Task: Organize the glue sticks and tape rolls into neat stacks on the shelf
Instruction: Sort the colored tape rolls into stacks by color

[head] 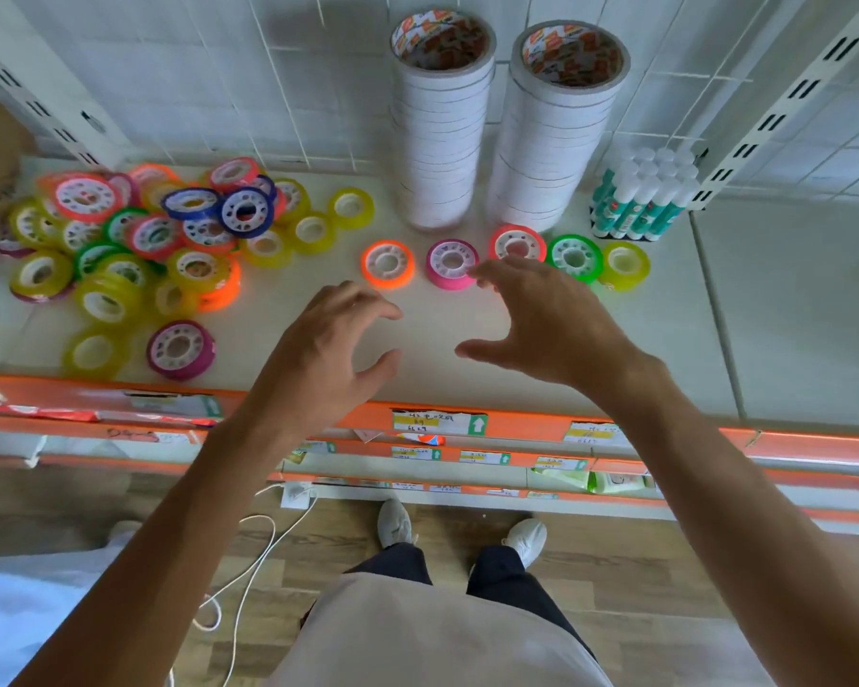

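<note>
— White shelf (467,339), white tiles behind it. What lies on it?

— Lots of tape rolls. On the left is a messy pile (135,235) of them, yellow, red, blue, green and orange, some on top of others. A purple roll (180,350) and a yellow one lie apart at the front of the pile.

— And in the middle?

— Five rolls lie flat in a row: orange roll (388,264), pink roll (451,264), red roll (518,244), green roll (575,258) and yellow roll (624,265). Each one lies alone, not stacked.

— What stands behind the row?

— Two tall white stacks (440,131) of big tape, side by side. Right of them, by the post, the glue sticks (640,200) stand upright in a tight bunch, white caps up.

— Where are the hands?

— Both are over the bare front of the shelf. Left hand (326,349) has its fingers spread and a bit bent, and holds nothing. Right hand (546,324) is the same, fingers spread, nothing in it. Its fingertips (482,275) are just beside the pink roll; I cannot tell if they touch it.

— And below?

— Orange shelf edge (526,423) with price tags, a wood floor, a white cord and two white shoes.
</note>
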Motion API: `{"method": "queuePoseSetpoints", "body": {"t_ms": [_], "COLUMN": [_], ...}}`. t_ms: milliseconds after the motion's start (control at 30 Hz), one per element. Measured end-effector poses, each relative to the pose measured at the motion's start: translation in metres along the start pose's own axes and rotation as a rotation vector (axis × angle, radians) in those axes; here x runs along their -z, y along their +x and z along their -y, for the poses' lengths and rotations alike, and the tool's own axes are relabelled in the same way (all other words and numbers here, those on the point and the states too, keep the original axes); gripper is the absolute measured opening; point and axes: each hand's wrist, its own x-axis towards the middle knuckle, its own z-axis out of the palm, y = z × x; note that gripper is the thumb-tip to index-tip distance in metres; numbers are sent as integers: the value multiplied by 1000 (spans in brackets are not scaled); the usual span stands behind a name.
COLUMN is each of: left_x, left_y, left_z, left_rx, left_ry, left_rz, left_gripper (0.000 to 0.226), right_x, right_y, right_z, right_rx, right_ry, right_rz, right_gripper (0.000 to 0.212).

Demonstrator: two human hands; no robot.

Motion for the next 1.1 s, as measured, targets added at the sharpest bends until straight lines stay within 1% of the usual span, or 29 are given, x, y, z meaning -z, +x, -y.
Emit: {"method": "queuePoseSetpoints", "body": {"t_ms": [133, 233, 333, 400, 467, 533, 567, 733, 933, 1100], "left_x": [18, 35, 55, 66, 73, 74, 73, 64, 59, 48], "left_y": [-23, -37, -57, -71, -80, -85, -85, -84, -79, -67], "left_z": [31, 52, 76, 96, 111, 122, 126, 136, 131, 114], "left_rx": [90, 120, 181, 268, 380, 487, 510, 556, 599, 527], "left_ry": [1, 21, 62, 94, 129, 140, 133, 95, 42, -50], "left_rz": [-6, -23, -78, -132, -161, -129, -117, -189, -204, -222], "left_gripper": [45, 42, 37, 36, 41, 53, 56, 57, 64, 65], "right_x": [-23, -37, -47, -53, -58, -63, -66, -76, -71, -71], "right_y": [15, 28, 40, 45, 49, 53, 55, 55, 50, 46], "right_z": [38, 67, 97, 114, 130, 143, 149, 166, 160, 147], "right_rx": [49, 90, 134, 159, 182, 200, 206, 209, 188, 162], "right_ry": [86, 112, 117, 116, 128, 140, 145, 191, 217, 225], "right_rz": [29, 58, 70, 80, 84, 90, 94, 118, 104, 103], "right_gripper": [73, 68, 64, 62, 60, 58, 58, 53, 50, 51]}}
